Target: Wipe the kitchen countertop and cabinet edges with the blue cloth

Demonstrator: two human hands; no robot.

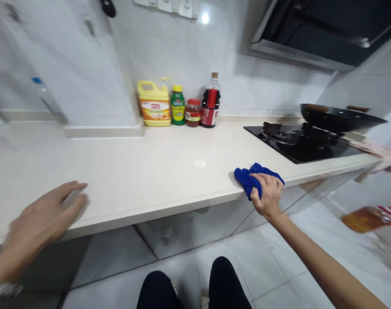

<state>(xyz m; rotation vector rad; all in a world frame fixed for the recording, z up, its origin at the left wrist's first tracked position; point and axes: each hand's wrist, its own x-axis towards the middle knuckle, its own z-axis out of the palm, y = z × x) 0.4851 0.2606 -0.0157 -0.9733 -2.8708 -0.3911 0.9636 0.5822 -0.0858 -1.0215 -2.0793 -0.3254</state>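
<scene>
- The right hand (268, 193) has its grip closed around a blue cloth (245, 178), fingers bent over it and thumb at its near side.
- The cloth is bunched up at the front edge of the white counter (169, 171), partly on top, with a fold hanging past the edge. It lies just to the near left of the hob (298, 154).
- The left hand (50, 210) is well apart from the cloth, near the counter's left front edge. Its grip is wide and holds nothing, thumb and fingers spread apart. It is blurred, and whether it touches the surface I cannot tell.
- Four containers stand upright in a row at the back, near the wall (176, 51). From left to right: a yellow jug (155, 107), a green bottle (177, 107), a red-lidded jar (193, 113) and a dark bottle (210, 103).
- The jug is just beside a pillar (76, 64); a clear bottle (45, 96) with a blue cap shows, blurred, farther left.
- A black wok (340, 120) sits on the right part of the hob; the left burner (280, 135) is uncovered.
- A dark hood (311, 25) hangs above the hob.
- Low at the right is an oil bottle (371, 219) with a red cap, also blurred.
- The person's dark-clad legs (229, 283) show above the tiled floor (262, 274).
</scene>
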